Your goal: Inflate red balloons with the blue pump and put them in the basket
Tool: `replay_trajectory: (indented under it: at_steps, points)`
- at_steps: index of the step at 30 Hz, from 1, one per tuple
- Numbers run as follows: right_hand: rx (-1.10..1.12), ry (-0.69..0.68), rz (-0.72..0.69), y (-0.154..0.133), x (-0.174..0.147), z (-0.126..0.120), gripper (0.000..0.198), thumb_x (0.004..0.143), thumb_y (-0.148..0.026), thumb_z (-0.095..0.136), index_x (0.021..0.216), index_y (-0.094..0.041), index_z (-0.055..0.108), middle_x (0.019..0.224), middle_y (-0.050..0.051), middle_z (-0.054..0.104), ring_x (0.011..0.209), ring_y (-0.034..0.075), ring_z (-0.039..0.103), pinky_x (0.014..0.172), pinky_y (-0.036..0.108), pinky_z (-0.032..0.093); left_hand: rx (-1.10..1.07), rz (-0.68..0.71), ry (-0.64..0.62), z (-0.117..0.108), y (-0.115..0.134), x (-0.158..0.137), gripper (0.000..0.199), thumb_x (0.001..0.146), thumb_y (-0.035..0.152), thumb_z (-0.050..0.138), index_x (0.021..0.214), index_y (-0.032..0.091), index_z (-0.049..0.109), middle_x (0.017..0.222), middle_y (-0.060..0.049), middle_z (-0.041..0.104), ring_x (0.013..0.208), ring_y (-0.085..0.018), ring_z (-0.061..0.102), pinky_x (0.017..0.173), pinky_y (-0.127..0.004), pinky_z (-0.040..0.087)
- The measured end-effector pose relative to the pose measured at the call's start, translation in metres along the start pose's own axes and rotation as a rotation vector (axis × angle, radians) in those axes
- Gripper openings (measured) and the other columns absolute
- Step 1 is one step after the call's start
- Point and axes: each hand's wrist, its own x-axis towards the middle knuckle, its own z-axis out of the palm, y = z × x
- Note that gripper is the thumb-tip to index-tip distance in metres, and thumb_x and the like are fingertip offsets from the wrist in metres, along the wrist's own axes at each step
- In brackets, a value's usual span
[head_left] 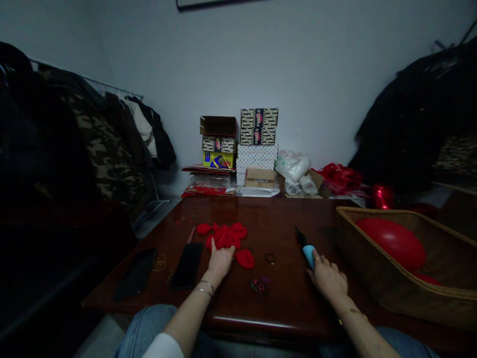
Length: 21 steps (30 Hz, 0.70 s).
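Note:
On the brown table, my left hand (220,261) reaches over a small pile of limp red balloons (223,233). Its fingers are spread and touch the near side of the pile. One loose red balloon (245,258) lies just right of these fingers. My right hand (330,278) is wrapped around the light blue body of a balloon hand pump (308,254). The pump's black nozzle points away from me and to the left. To the right of that hand, a wicker basket (372,271) holds an inflated red balloon (395,241).
Left of my left hand lie a black phone (187,266), a dark tablet-like slab (136,273) and yellow rubber bands (159,262). A black hair tie (270,258) and small coloured bands (260,286) sit between my hands. Stacked boxes (257,159) stand beyond the table.

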Motion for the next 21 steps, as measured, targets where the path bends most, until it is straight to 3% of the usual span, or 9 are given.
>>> replay_trajectory:
  at_steps: [7, 11, 14, 16, 19, 21]
  points:
    - [0.025, -0.031, -0.003, 0.002, -0.001, -0.004, 0.06, 0.085, -0.03, 0.042, 0.142, -0.019, 0.025, 0.119, 0.016, 0.054, 0.106, 0.029, 0.052, 0.075, 0.041, 0.045, 0.021, -0.039, -0.034, -0.004, 0.003, 0.001, 0.02, 0.084, 0.017, 0.046, 0.093, 0.017, 0.064, 0.096, -0.014, 0.067, 0.095, -0.027, 0.06, 0.102, -0.052, 0.018]
    - [0.051, -0.029, -0.016, 0.002, -0.002, -0.005, 0.059, 0.084, -0.025, 0.039, 0.141, -0.017, 0.026, 0.116, 0.017, 0.055, 0.106, 0.029, 0.052, 0.076, 0.039, 0.045, -0.124, -0.128, -0.051, -0.002, 0.003, 0.003, 0.015, 0.081, 0.021, 0.052, 0.089, 0.017, 0.063, 0.093, -0.014, 0.068, 0.094, -0.028, 0.061, 0.091, -0.046, 0.035]
    - [0.066, -0.019, -0.04, 0.002, -0.004, -0.007, 0.06, 0.083, -0.025, 0.04, 0.141, -0.015, 0.027, 0.115, 0.017, 0.056, 0.105, 0.029, 0.052, 0.078, 0.038, 0.045, -0.456, -0.234, -0.028, 0.001, 0.005, 0.005, 0.004, 0.077, 0.023, 0.059, 0.076, 0.02, 0.062, 0.079, -0.01, 0.069, 0.086, -0.026, 0.064, 0.086, -0.04, 0.04]
    - [0.074, -0.011, -0.053, 0.002, -0.005, -0.009, 0.061, 0.083, -0.025, 0.039, 0.141, -0.014, 0.027, 0.114, 0.017, 0.056, 0.104, 0.029, 0.052, 0.079, 0.038, 0.044, -0.782, -0.289, -0.046, 0.003, 0.009, 0.006, 0.01, 0.073, 0.024, 0.064, 0.065, 0.02, 0.059, 0.067, -0.008, 0.067, 0.074, -0.023, 0.065, 0.079, -0.035, 0.045]
    - [0.085, -0.001, -0.063, 0.001, -0.006, -0.012, 0.06, 0.083, -0.024, 0.038, 0.141, -0.014, 0.027, 0.113, 0.017, 0.057, 0.103, 0.029, 0.052, 0.08, 0.039, 0.044, -1.3, -0.385, -0.179, 0.0, 0.016, 0.008, 0.02, 0.073, 0.029, 0.067, 0.062, 0.017, 0.055, 0.059, -0.007, 0.066, 0.058, -0.018, 0.063, 0.065, -0.029, 0.049]
    - [0.094, 0.005, -0.068, 0.0, -0.007, -0.013, 0.06, 0.083, -0.024, 0.038, 0.141, -0.013, 0.027, 0.112, 0.017, 0.057, 0.103, 0.028, 0.052, 0.08, 0.04, 0.044, -1.509, -0.469, -0.286, -0.006, 0.021, 0.008, 0.021, 0.073, 0.032, 0.069, 0.069, 0.014, 0.058, 0.072, -0.012, 0.07, 0.06, -0.018, 0.066, 0.061, -0.028, 0.051]
